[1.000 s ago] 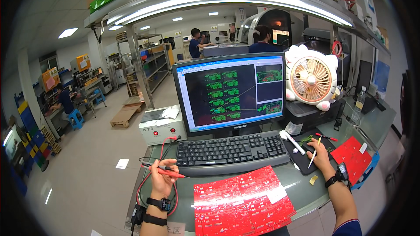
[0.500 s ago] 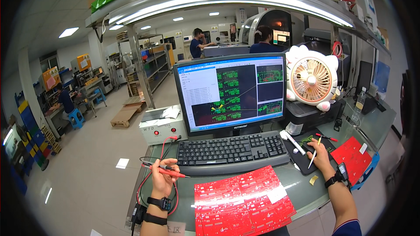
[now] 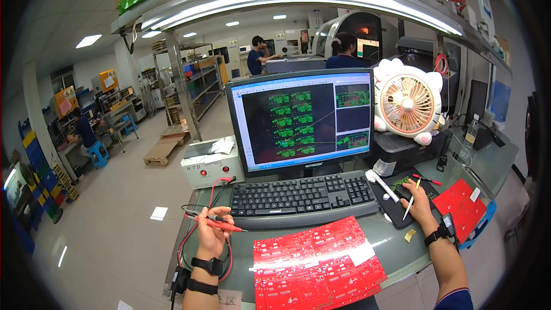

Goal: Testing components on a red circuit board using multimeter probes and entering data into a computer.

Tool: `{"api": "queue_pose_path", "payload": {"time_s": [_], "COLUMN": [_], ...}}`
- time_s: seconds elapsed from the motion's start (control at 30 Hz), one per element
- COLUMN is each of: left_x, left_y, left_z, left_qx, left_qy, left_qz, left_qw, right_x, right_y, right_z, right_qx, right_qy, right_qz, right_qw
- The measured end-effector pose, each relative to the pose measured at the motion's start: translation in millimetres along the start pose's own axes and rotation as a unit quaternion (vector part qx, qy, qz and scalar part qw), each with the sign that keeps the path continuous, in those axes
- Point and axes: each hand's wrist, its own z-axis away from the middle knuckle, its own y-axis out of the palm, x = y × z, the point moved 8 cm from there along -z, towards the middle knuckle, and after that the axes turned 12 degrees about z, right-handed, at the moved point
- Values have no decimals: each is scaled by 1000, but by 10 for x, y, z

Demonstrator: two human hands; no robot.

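My left hand (image 3: 212,235) is closed round a red test probe (image 3: 222,225) and a dark test probe (image 3: 217,218), left of the keyboard's front edge. The red probe's metal tip points right, above the desk. In front of me lies a large red circuit board panel (image 3: 310,264) with a white paper piece (image 3: 361,254) on it; neither hand touches it. My right hand (image 3: 418,200) rests over the black mouse pad (image 3: 396,212), with a slim pale pen-like stick (image 3: 408,206) between its fingers. Whatever lies under that palm is hidden.
A monitor (image 3: 293,120) showing green board layouts stands behind the keyboard (image 3: 298,197). Left of it is a pale tester box (image 3: 211,166) with red leads. On the right are a white fan (image 3: 406,106), a white marker (image 3: 385,186), another red board (image 3: 459,206) and a bottle (image 3: 470,133).
The white menu on the monitor has closed, and the full green layout shows. Both hands keep their places and grips; the view has shifted slightly.
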Motion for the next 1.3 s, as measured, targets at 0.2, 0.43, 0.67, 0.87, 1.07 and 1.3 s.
{"api": "queue_pose_path", "payload": {"time_s": [0.2, 0.43, 0.67, 0.87, 1.07, 1.3], "left_x": [25, -15, 13, 17, 15, 12], "left_y": [12, -7, 3, 20, -13, 7], "left_z": [-30, 4, -2, -3, -5, 9], "left_qx": [22, 3, 11, -12, -6, -9], "left_qy": [12, 25, 18, 20, 25, 28], "left_qz": [5, -9, -31, -47, -57, -61], "left_qw": [1000, 1000, 999, 999, 998, 998], "right_x": [-2, 2, -8, -9, 0, -6], "right_y": [-34, 21, -28, -32, -29, -47], "right_z": [14, -2, 24, 11, 15, 22], "right_qx": [-4, -26, -22, -14, -17, -23], "right_qy": [-10, -32, -18, -14, -12, 0], "right_qz": [13, 18, 13, 15, 10, 24], "right_qw": [1000, 999, 1000, 1000, 1000, 999]}}
